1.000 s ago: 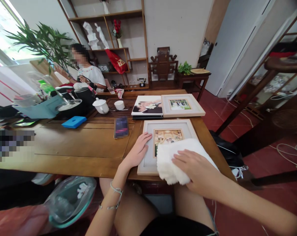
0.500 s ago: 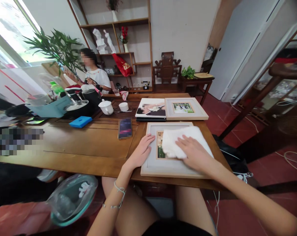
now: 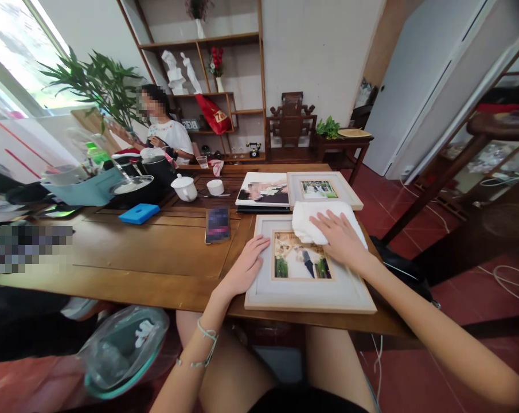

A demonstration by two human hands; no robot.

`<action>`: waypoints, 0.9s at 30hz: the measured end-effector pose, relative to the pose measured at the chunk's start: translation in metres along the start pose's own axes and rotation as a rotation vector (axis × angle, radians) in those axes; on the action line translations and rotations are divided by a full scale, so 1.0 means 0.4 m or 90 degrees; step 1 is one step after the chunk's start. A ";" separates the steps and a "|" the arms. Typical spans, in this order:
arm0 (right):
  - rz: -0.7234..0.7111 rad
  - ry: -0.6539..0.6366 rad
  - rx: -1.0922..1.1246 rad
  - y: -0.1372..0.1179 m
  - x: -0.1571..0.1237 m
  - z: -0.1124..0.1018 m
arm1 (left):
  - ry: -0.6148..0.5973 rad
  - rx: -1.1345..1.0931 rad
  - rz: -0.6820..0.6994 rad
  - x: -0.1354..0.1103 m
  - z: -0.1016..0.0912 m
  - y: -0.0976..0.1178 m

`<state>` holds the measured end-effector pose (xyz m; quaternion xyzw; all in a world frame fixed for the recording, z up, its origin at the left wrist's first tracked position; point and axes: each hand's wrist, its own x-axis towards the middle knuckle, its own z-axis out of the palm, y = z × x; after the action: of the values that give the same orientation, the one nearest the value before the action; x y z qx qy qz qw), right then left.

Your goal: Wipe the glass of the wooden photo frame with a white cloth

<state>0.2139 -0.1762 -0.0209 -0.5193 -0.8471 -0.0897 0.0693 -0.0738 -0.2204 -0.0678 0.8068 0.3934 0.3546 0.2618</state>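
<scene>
A pale wooden picture frame [image 3: 311, 295] lies flat at the table's front edge, its small photo of a couple showing. My left hand [image 3: 247, 263] rests on the frame's left side, fingers stretched out and open. Over the frame's upper right corner, my right hand [image 3: 339, 235] holds a folded white cloth [image 3: 304, 221], its fingers laid over the top and pressing it down. The cloth hides that corner and reaches the near edge of a second wooden frame [image 3: 349, 198] behind. Beside that second frame lies a photo album [image 3: 263, 189] with a picture on its cover.
The wooden table [image 3: 156, 258] also carries a phone [image 3: 218, 225], a blue block [image 3: 139, 213], a lidded white cup [image 3: 184, 187], a small white bowl [image 3: 215, 187] and a light-blue bin [image 3: 85, 189]. Another person [image 3: 168, 135] sits across. A lined waste bin [image 3: 125, 350] stands below left.
My right hand has moved the white cloth up and away from me across the frame, uncovering the photo. My left hand stays on the left side.
</scene>
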 end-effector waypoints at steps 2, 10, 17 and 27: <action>-0.008 -0.033 0.010 -0.045 -0.009 -0.012 | 0.006 -0.002 -0.003 -0.001 0.001 0.001; -0.226 -0.175 0.199 -0.252 -0.194 -0.106 | 0.011 -0.009 0.018 -0.005 0.004 -0.014; -0.007 -0.053 0.031 -0.093 -0.040 -0.034 | 0.005 -0.010 -0.008 -0.005 0.002 -0.001; -0.215 -0.110 0.107 -0.265 -0.123 -0.073 | 0.023 -0.007 0.000 -0.001 0.007 -0.007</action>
<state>0.1421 -0.2727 -0.0114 -0.3678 -0.9295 0.0159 0.0239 -0.0731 -0.2195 -0.0714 0.7991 0.3958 0.3712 0.2589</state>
